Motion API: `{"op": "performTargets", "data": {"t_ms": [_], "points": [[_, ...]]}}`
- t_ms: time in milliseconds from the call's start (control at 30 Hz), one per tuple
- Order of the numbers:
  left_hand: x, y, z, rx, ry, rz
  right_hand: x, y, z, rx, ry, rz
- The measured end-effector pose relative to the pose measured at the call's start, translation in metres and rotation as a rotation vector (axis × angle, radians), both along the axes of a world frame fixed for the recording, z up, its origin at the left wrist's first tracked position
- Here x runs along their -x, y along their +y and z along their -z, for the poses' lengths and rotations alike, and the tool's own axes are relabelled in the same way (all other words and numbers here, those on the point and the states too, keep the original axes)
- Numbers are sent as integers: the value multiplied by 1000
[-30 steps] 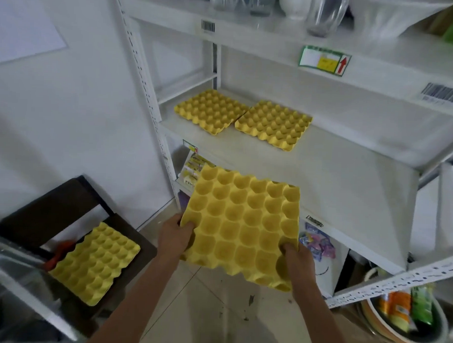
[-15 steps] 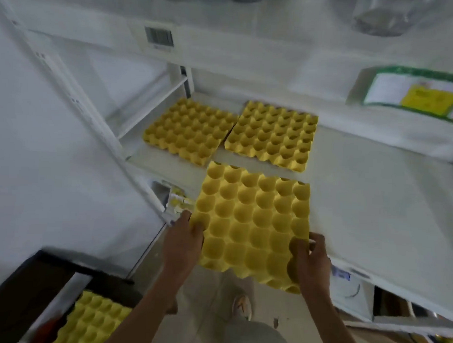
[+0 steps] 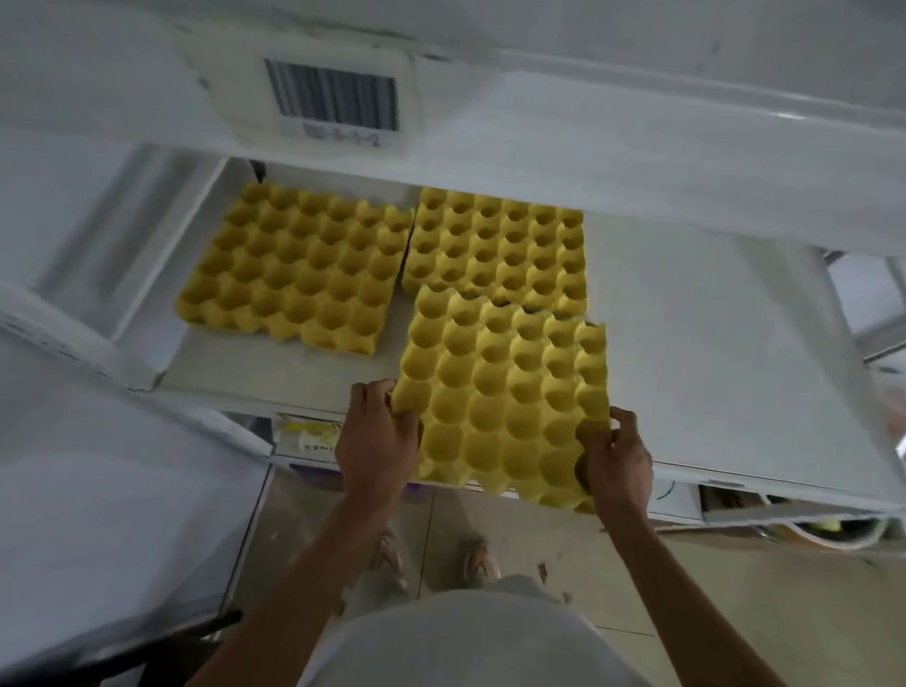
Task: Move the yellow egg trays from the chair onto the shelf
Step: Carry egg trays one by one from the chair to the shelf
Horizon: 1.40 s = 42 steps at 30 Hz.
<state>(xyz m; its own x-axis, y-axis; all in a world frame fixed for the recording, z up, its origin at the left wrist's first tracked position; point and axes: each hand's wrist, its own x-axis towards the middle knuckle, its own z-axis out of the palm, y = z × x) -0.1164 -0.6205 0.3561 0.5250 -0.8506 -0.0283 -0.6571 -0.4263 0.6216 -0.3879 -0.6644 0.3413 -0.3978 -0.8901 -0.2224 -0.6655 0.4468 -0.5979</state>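
Note:
I hold a yellow egg tray (image 3: 505, 396) by its two near corners, my left hand (image 3: 378, 438) on the left corner and my right hand (image 3: 616, 459) on the right one. The tray lies over the front part of the white shelf (image 3: 723, 352), its near edge overhanging the shelf's front lip. Its far edge meets a second yellow egg tray (image 3: 498, 247) at the back of the shelf. A third yellow egg tray (image 3: 297, 268) lies to the left of that one. The chair's tray is out of view.
The upper shelf board (image 3: 550, 141) with a barcode label (image 3: 331, 95) hangs close above the trays. A white wall (image 3: 76, 484) stands on the left. A dark chair edge (image 3: 189, 637) shows at the bottom left. My feet are on the tiled floor (image 3: 739, 610) below.
I have carried the held tray forward from in front of the shelf onto it, up against the back right tray. The view has closed in and the chair's tray has left the frame.

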Motion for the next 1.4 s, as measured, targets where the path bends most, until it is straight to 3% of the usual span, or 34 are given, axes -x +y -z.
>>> {"op": "performTargets", "data": {"t_ms": [267,667,1133,1400], "points": [[-52,-2,22,-36,-36,248,-29,1,6,69,5,64],[-75,0,31,-23,-49,343,-42,-3,9,102,44,38],[-71,-2,37,-38,-89,307,-18,-10,-3,-52,117,-157],[-58,20,9,-51,-54,137,16,-9,-2,-14,4,-352]]}}
